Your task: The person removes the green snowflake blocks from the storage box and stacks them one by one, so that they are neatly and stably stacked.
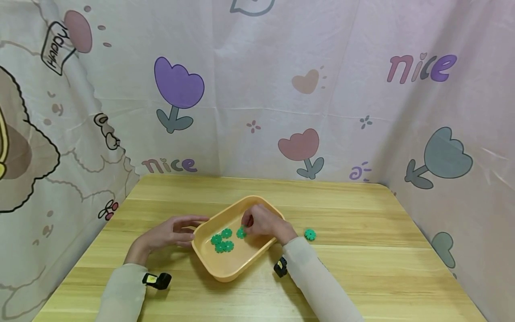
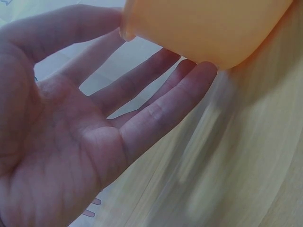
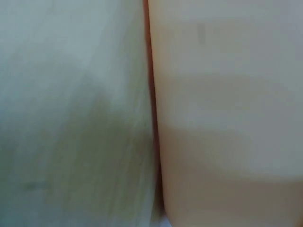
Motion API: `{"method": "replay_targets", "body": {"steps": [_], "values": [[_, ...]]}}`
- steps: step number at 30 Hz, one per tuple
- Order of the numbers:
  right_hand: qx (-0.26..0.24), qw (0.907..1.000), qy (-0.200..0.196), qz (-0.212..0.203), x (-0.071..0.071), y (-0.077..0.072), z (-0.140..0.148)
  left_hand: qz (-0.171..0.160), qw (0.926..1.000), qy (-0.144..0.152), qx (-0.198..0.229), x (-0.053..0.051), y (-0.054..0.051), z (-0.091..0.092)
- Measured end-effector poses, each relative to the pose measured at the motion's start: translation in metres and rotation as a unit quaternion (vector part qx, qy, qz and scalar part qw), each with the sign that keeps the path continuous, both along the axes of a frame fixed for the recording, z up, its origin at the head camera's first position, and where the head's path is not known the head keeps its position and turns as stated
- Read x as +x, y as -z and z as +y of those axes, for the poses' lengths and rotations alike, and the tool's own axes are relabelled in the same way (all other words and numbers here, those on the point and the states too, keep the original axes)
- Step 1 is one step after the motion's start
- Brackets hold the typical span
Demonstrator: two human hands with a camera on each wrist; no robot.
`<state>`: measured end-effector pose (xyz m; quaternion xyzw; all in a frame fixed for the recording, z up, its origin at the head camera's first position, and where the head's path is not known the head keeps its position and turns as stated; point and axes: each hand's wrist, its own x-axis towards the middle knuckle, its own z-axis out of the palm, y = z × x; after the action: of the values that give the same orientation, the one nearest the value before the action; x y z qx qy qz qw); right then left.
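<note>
A yellow-orange plastic tub (image 1: 225,267) sits at an angle on the table. Several green flower-shaped plastic pieces (image 1: 228,246) lie on its floor, toward the left end. My left hand (image 1: 170,233) is at the tub's left end; in the left wrist view, its nearly straight fingers (image 2: 161,111) touch the tub's outer wall (image 2: 203,28). Inside the tub, my right hand (image 1: 263,221) reaches down with curled fingers and pinches one green flower-shaped piece (image 1: 241,232) at the fingertips. The right wrist view shows only the tub wall (image 3: 227,104) close up, not the hand.
One more green flower-shaped piece (image 1: 310,235) lies on the wooden table (image 1: 354,268), right of the tub. A printed cloth (image 1: 249,89) hangs behind the table and along its sides. Black wrist cameras (image 1: 158,281) are strapped over both sleeves.
</note>
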<state>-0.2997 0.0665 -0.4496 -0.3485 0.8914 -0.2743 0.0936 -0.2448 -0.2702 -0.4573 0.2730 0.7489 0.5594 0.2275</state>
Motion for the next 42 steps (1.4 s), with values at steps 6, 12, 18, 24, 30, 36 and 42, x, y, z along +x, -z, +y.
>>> {"method": "replay_targets", "body": {"steps": [6,12,18,24,30,36,42], "values": [[0.011,0.9998,-0.01,-0.016,0.0013,0.0002,-0.0002,0.002,1.0,-0.002,0.0,0.0003,-0.0004,0.0001],[0.029,0.9987,-0.029,-0.03,0.0001,0.0024,-0.0006,-0.001,1.0,-0.004,-0.002,0.0002,-0.0007,0.0005],[0.024,0.9981,-0.038,-0.041,-0.0002,0.002,-0.0009,-0.004,1.0,-0.007,-0.005,0.0004,-0.001,0.0009],[0.024,0.9982,-0.043,-0.034,-0.0002,0.0026,-0.0004,-0.004,1.0,-0.003,-0.001,0.0009,-0.0009,0.0006],[0.024,0.9986,-0.039,-0.026,0.0,0.0027,0.0002,-0.011,0.9999,-0.003,-0.001,0.0007,-0.0002,0.0003],[0.019,0.9985,-0.047,-0.018,-0.0011,0.0031,0.0016,-0.007,1.0,-0.004,-0.004,0.0008,-0.0002,0.0002],[0.026,0.9988,-0.04,-0.012,-0.0005,0.0018,0.001,-0.006,1.0,-0.005,-0.005,0.0012,-0.0008,0.0006]]}}
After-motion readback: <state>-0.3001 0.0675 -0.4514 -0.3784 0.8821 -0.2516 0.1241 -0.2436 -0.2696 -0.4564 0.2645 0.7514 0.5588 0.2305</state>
